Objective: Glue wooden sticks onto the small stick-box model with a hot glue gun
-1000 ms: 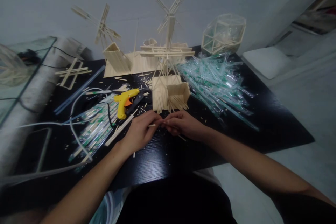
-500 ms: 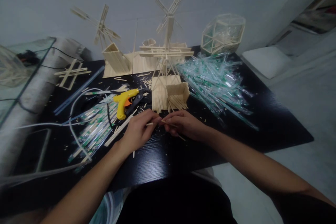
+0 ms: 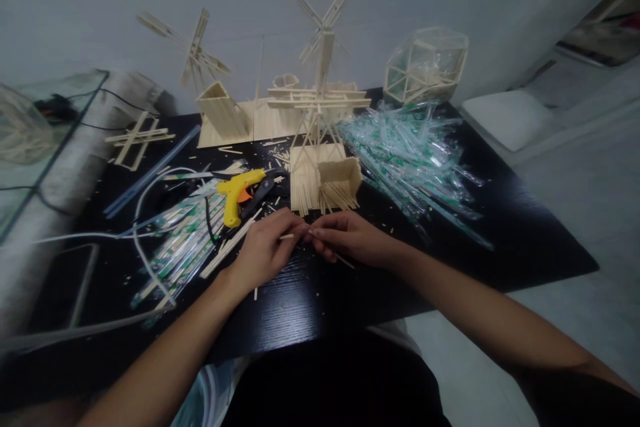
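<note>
My left hand (image 3: 265, 243) is closed in a pinch over the front of the table, and a short pale wooden stick (image 3: 287, 236) pokes out between its fingers. Its fingertips meet those of my right hand (image 3: 357, 239), which is closed too. From under the right fingers a thin wooden stick (image 3: 345, 261) sticks out toward the lower right. Just beyond both hands stands a small model windmill on a wooden base (image 3: 303, 177), with an open wooden box (image 3: 345, 177) on it. Left of the hands lies a yellow glue gun (image 3: 235, 193) beside black-handled cutters (image 3: 263, 190).
Wrapped stick bundles (image 3: 185, 247) and a white cable (image 3: 137, 240) cover the left side. A heap of plastic wrappers (image 3: 415, 153) lies at right. Behind stand another windmill (image 3: 220, 113) and a faceted stick frame (image 3: 425, 67). Wood scraps dot the black table (image 3: 525, 233).
My right thumb and fingers have shifted slightly at the fingertips, so the stick piece that showed along them is now mostly covered. My left hand has hardly moved.
</note>
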A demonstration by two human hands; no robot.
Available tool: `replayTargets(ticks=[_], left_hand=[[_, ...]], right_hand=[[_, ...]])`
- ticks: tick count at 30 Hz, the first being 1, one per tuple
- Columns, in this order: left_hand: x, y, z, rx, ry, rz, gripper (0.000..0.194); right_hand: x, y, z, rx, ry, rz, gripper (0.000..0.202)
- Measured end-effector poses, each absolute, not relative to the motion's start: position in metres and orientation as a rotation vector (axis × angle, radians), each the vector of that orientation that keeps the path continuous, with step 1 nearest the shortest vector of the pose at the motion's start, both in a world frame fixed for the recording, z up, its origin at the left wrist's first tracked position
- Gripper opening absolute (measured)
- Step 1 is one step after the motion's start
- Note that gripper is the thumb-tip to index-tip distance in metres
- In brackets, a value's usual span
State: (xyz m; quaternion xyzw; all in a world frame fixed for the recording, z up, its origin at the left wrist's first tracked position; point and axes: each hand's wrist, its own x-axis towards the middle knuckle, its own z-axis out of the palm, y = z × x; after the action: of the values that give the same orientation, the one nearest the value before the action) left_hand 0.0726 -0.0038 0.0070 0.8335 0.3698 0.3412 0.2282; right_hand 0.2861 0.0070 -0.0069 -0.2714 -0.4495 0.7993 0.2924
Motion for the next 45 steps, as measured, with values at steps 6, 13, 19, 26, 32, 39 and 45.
replayTargets(ticks=[6, 13, 19, 26, 32, 39, 45], left_hand=[[0.072, -0.002, 0.009, 2.257, 1.064, 0.944, 0.015], [0.073, -0.003, 0.007, 2.281, 1.061, 0.931, 0.017], [0.074, -0.004, 0.010, 2.305, 1.054, 0.927, 0.017], [0.077, -0.006, 0.014, 2.318, 1.002, 0.900, 0.022], [0.077, -0.006, 0.010, 2.332, 0.982, 0.893, 0.025], [0.079, -0.007, 0.004, 2.356, 1.031, 0.850, 0.028], [0.077, -0.005, 0.006, 2.334, 1.190, 0.967, 0.026]], right_hand=[[0.285, 0.006, -0.008, -0.635, -1.142, 2.174, 0.022], [0.285, 0.005, -0.012, -0.721, -1.233, 2.091, 0.028], [0.283, 0.005, -0.013, -0.778, -1.301, 2.027, 0.035], [0.283, 0.003, -0.012, -0.811, -1.291, 2.100, 0.040], [0.280, 0.000, -0.011, -0.873, -1.325, 2.064, 0.041], [0.275, -0.006, -0.010, -1.000, -1.492, 1.781, 0.041], [0.275, -0.003, -0.009, -1.041, -1.511, 1.690, 0.036]])
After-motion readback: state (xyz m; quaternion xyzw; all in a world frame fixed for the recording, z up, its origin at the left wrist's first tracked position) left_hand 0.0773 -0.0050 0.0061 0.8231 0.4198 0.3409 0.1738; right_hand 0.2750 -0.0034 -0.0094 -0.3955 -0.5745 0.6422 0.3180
